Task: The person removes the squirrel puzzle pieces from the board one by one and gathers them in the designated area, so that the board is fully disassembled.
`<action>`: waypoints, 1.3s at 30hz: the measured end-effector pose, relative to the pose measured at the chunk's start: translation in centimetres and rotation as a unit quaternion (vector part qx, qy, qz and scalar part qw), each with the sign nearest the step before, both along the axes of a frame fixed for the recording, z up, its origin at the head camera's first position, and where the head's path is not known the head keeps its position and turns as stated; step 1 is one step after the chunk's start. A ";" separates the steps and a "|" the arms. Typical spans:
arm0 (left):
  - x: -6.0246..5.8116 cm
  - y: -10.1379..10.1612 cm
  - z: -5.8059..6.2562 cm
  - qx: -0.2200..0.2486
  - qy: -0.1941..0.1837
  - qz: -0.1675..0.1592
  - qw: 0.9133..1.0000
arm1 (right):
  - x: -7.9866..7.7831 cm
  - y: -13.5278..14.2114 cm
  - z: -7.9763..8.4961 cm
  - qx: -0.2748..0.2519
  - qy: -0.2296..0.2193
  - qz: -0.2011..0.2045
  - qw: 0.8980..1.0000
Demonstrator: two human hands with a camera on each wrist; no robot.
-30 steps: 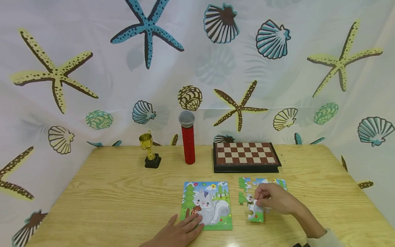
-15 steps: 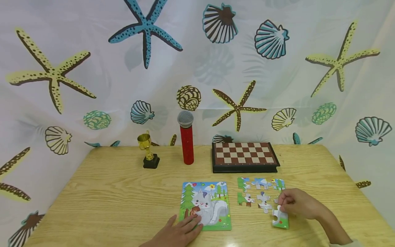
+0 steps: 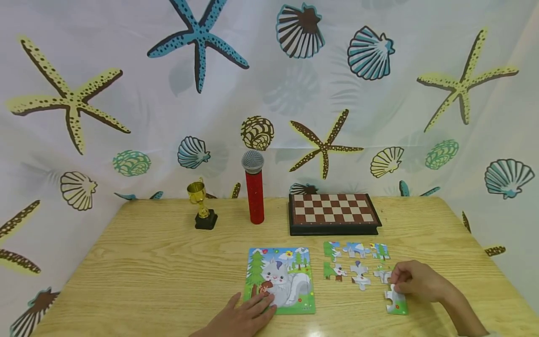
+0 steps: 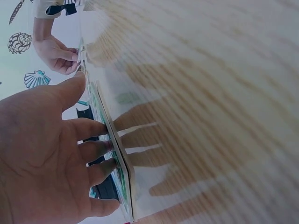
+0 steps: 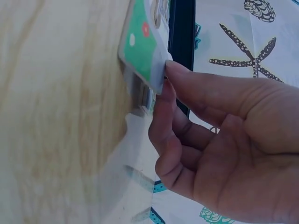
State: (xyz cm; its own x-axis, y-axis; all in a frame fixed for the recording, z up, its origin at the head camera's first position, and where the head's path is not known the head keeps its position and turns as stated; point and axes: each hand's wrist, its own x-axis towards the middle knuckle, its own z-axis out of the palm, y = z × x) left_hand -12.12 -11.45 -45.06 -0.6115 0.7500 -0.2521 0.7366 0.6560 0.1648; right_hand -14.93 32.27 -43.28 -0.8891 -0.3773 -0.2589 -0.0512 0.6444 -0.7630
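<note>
A green-cornered puzzle piece (image 3: 397,303) with a bit of grey tail and a red flower is pinched between thumb and fingers of my right hand (image 3: 418,282). In the right wrist view the piece (image 5: 140,46) is tilted, one edge raised off the table. Several loose puzzle pieces (image 3: 360,275) lie in two rows to the left of that hand. My left hand (image 3: 240,318) rests with spread, fairly straight fingers on the lower left of the squirrel puzzle board (image 3: 294,262). In the left wrist view the fingertips (image 4: 110,165) touch the board's edge.
Behind the pieces lies a black-sided checkered chess box (image 3: 334,229). A red microphone (image 3: 255,199) stands upright left of it, and a small gold trophy cup (image 3: 204,206) farther left. A shell-and-starfish patterned cloth (image 3: 269,93) hangs at the table's back edge.
My right hand has carried the pinched puzzle piece rightward, from below the middle piece to the lower right of the rows. My left hand has stayed on the board.
</note>
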 end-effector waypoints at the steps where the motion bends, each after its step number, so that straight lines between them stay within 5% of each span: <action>1: 0.0 0.0 0.0 -0.001 0.000 0.000 1.000 | 0.0 0.0 -0.1 0.006 0.002 -0.003 1.000; 14: 0.1 -0.2 0.4 0.001 -0.008 0.002 1.000 | -0.5 -1.6 0.4 0.065 0.062 -0.062 0.994; 26: 0.2 -0.7 1.0 -0.009 -0.021 0.009 1.000 | -2.6 -7.0 0.0 -0.040 0.060 0.022 0.997; 39: 0.4 -1.8 1.0 -0.008 -0.029 0.031 0.999 | -3.7 -13.9 0.1 -0.067 0.063 0.062 0.994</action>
